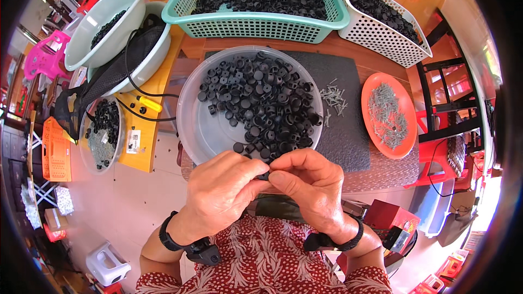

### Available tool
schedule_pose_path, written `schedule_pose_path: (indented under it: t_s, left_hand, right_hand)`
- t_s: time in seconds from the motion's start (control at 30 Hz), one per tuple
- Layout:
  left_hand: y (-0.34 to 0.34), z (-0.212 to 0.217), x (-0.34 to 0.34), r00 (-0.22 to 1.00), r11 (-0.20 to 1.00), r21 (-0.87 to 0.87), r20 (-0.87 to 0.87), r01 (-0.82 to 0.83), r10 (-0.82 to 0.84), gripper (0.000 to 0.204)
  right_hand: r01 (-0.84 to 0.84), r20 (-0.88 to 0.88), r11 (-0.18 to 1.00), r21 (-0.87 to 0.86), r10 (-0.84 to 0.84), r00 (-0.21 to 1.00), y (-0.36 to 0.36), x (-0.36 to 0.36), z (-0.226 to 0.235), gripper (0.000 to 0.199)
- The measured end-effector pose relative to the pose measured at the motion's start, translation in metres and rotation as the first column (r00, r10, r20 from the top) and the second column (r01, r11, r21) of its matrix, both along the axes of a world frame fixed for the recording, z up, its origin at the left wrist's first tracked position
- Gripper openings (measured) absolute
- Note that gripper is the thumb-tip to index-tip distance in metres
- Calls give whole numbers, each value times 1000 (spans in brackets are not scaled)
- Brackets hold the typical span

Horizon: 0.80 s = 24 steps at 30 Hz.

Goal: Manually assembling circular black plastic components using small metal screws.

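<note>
A wooden table point(381, 54) carries a grey mat point(343, 130) and a clear round basin point(201, 125) of black plastic caps point(261, 103). Near its front rim, the left hand point(223, 190) and right hand point(313, 182) meet, fingers point(256, 177) pinching one small black cap point(265, 175) between them. Screws point(333, 98) lie right.

Beside the translucent, smooth plastic basin point(199, 125), black matt plastic caps point(261, 103) fill it; bright metal screws point(334, 98) lie right of it on a rough dark mat point(340, 130).
</note>
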<state>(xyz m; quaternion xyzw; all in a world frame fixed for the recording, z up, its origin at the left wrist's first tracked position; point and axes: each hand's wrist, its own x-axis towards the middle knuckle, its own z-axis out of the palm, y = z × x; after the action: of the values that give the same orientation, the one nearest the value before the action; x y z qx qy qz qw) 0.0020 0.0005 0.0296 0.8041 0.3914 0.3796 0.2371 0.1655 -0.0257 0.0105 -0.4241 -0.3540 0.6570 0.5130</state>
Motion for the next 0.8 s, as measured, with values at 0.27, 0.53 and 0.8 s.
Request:
schedule_pose_path:
  t_s: [0.27,0.53,0.8]
  left_hand:
    - [-2,-7,0,968,972,-233,247,22,38,25]
    - [-4,-10,2,969,982,-188,237,-21,66,22]
    - [-7,-25,-1,795,859,-488,577,153,186,28]
  right_hand:
    - [-18,-55,998,-61,15,998,2,3,0,13]
    - [-15,-95,1000,-21,13,995,2,-1,2,12]
    - [49,14,999,21,-49,999,-2,-11,9,12]
